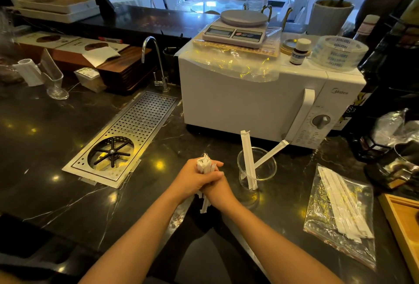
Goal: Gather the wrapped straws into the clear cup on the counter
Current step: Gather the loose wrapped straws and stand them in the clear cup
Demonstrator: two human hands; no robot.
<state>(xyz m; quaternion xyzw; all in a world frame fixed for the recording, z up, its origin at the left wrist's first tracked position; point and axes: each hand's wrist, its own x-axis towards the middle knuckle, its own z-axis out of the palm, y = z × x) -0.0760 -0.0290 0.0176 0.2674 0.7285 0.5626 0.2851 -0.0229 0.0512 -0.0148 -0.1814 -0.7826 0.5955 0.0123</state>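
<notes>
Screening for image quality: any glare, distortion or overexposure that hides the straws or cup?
Head view: wide-angle bending at the edges; windows behind blown out; lamp glare dots the counter; clear cup and the wrapped straws in both hands stay sharp.

Left hand (pixel 191 178) and right hand (pixel 217 185) clasped together, forearms converging.

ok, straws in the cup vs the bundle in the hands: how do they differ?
The two wrapped straws in the clear cup stand loose and splayed: one near upright, one leaning right toward the microwave. The bundle is packed tight, clasped between left hand and right hand, ends poking out above and below. The bundle holds more straws. Both are in white paper wrappers.
</notes>
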